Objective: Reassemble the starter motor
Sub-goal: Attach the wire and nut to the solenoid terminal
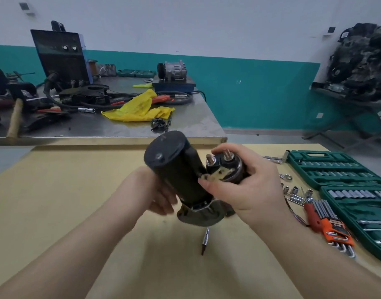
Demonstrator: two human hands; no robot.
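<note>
From the head view, you hold the starter motor (181, 175) up off the yellow tabletop (55, 190), tilted with its black end cap away from you and the grey nose housing (200, 216) low, nearest your wrists. Your left hand (159, 197) cups the black body from the left; its fingers curl behind the casing, so that grip looks closed round the motor, though the fingertips are hidden. Your right hand (245, 182) wraps the solenoid (226, 167), which lies just beside the body on its right, with the thumb pressed near the brass strap (215, 174) between the two.

Judging by this, the main body, nose and solenoid are already together. What seems left is fastening: the two terminal studs (227, 154) above your right fingers look bare. A bit driver (205, 240) lies on the tabletop just below your hands. To the right of your right hand sit loose sockets (295, 192) and an open socket set (336, 169).
</note>
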